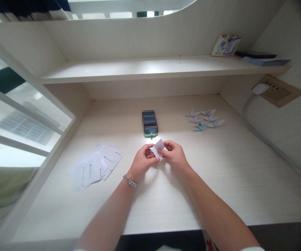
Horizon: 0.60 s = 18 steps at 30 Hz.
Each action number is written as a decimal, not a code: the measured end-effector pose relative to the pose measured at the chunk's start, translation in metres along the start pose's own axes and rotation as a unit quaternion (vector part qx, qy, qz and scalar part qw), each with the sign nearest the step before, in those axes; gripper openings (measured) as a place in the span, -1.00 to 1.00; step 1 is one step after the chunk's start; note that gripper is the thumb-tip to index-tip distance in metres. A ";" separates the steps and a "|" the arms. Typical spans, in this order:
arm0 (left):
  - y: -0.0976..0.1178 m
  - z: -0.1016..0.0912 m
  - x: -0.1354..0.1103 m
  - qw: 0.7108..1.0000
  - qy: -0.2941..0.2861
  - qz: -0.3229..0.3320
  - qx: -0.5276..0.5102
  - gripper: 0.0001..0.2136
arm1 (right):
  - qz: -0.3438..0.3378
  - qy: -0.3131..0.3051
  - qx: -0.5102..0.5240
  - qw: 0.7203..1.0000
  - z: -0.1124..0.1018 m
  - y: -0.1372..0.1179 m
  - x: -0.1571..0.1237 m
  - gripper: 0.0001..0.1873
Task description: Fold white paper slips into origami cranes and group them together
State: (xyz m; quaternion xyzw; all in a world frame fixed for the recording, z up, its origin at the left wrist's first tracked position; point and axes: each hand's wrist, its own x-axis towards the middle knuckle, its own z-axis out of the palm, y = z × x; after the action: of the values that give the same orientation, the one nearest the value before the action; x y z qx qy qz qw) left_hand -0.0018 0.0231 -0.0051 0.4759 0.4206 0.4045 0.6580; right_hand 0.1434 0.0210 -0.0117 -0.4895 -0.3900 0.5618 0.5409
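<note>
A small folded piece of white paper (157,147) is held up between my two hands over the middle of the desk. My left hand (145,158), with a chain bracelet on its wrist, pinches the paper's left side. On the right side my right hand (175,153) grips it between thumb and fingers. Just beyond the hands lies a phone (149,122) with a green lower edge, its screen blurred out. Several folded paper cranes (205,119) sit in a group at the back right, one of them bluish. Loose printed paper sheets (94,167) lie overlapping to the left.
A shelf (129,71) runs above the back of the desk (226,181), bearing a small patterned packet (225,45) and flat booklets (265,61). At right, a white cable (268,139) hangs from a wall socket (278,91). Metal bars (17,139) line the left side.
</note>
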 end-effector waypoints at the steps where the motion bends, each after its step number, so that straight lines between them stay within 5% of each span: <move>1: 0.001 -0.001 0.000 1.000 0.013 0.004 0.001 -0.54 | 0.003 -0.004 -0.003 1.000 0.000 0.000 0.000 -0.71; 10: 0.000 -0.008 0.003 0.996 0.077 0.033 0.016 -0.79 | 0.068 -0.080 -0.009 0.994 -0.003 -0.009 -0.003 -0.71; 18: 0.000 -0.007 0.003 0.997 0.069 0.023 -0.006 -0.84 | 0.072 -0.076 -0.038 0.994 -0.008 -0.019 -0.004 -0.73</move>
State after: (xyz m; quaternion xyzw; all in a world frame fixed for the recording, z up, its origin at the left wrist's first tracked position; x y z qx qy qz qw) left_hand -0.0078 0.0277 -0.0072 0.4522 0.4514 0.4543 0.6209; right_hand 0.1547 0.0184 0.0053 -0.4929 -0.4150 0.6191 0.4490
